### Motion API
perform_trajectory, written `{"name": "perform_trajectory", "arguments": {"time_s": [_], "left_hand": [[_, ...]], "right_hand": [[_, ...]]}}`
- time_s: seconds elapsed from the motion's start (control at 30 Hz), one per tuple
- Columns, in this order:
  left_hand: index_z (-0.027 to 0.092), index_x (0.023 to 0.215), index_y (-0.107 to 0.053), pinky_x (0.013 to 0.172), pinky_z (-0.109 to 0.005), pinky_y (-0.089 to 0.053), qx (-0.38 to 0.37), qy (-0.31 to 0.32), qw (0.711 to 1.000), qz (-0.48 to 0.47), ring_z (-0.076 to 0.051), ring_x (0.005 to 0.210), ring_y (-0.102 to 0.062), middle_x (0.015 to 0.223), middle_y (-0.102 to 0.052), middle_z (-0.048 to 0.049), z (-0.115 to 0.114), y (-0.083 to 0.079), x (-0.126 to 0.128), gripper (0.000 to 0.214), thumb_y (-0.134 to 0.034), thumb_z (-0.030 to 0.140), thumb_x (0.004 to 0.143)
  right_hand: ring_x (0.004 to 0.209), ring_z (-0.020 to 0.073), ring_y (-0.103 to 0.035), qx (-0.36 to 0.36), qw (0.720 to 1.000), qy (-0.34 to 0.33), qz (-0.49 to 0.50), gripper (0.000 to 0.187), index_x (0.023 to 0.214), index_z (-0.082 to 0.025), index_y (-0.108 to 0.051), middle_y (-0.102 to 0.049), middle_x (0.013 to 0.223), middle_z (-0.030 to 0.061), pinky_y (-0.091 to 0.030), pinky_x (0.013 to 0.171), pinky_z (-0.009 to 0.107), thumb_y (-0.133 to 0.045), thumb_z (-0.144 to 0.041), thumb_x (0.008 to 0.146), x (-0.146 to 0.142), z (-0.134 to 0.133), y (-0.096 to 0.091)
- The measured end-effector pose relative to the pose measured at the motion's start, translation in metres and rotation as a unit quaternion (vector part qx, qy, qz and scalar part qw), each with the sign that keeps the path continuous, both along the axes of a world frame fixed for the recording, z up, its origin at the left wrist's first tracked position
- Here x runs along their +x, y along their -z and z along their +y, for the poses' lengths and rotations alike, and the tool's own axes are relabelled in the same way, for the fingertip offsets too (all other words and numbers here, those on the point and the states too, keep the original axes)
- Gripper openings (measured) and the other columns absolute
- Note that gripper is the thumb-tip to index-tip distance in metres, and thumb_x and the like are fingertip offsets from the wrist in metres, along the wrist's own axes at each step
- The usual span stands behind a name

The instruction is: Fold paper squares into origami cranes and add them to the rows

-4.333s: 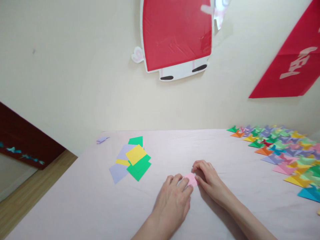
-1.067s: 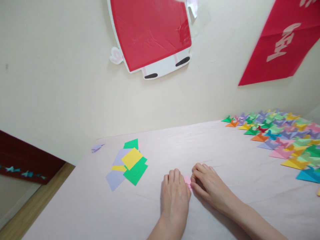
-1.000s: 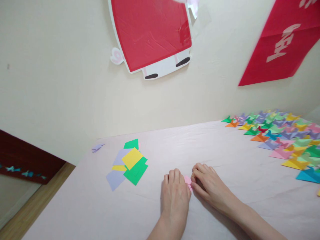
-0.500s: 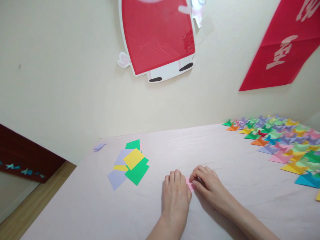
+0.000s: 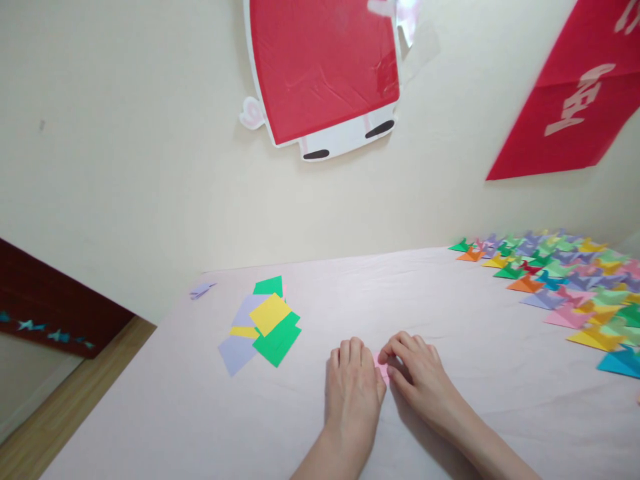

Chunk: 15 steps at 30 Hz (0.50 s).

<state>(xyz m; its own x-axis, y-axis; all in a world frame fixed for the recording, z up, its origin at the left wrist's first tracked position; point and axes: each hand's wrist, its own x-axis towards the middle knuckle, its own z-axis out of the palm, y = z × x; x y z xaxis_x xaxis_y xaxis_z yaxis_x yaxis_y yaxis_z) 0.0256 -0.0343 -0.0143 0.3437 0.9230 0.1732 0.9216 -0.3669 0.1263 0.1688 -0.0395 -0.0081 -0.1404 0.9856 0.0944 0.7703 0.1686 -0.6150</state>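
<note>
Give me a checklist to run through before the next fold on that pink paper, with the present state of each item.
1. Left hand flat on the pink paper: ok.
2. Right hand fingertips at the paper's edge: ok.
3. Fold edges lined up: cannot tell, both hands cover most of it.
4. Paper resting on the table, not lifted: ok.
5. Loose coloured sheets apart from the hands, off to the left: ok.
6. Folded pieces apart from the work, far right: ok.
</note>
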Motion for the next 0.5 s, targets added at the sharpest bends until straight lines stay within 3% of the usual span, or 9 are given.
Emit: {"name": "perform_trajectory", "arguments": {"time_s": [0.23,0.5], "left_hand": [[0.021,0.097,-0.057,0.079,-0.04,-0.041,-0.028,0.006,0.999,-0.027,-0.025,0.092,-0.048,0.096,-0.053,-0.0033,0.0,-0.007,-0.003,0.017,-0.056,0.009,0.086],[0.021,0.097,-0.057,0.083,-0.038,-0.037,-0.049,0.0,0.996,-0.077,-0.024,0.095,-0.047,0.098,-0.054,-0.0029,-0.003,-0.007,-0.006,0.015,-0.053,0.01,0.088]], "right_hand": [[0.093,0.0233,-0.053,-0.015,1.0,-0.018,0.019,0.027,0.089,-0.025,-0.061,-0.062,0.097,0.004,-0.037,0.081,0.039,-0.043,-0.006,0.079,0.005,-0.002,-0.001],[0.093,0.0235,-0.054,-0.006,0.999,0.03,0.01,0.014,0.085,-0.024,-0.062,-0.062,0.094,0.0028,-0.036,0.084,0.038,-0.054,-0.014,0.078,-0.005,-0.003,-0.006]]}}
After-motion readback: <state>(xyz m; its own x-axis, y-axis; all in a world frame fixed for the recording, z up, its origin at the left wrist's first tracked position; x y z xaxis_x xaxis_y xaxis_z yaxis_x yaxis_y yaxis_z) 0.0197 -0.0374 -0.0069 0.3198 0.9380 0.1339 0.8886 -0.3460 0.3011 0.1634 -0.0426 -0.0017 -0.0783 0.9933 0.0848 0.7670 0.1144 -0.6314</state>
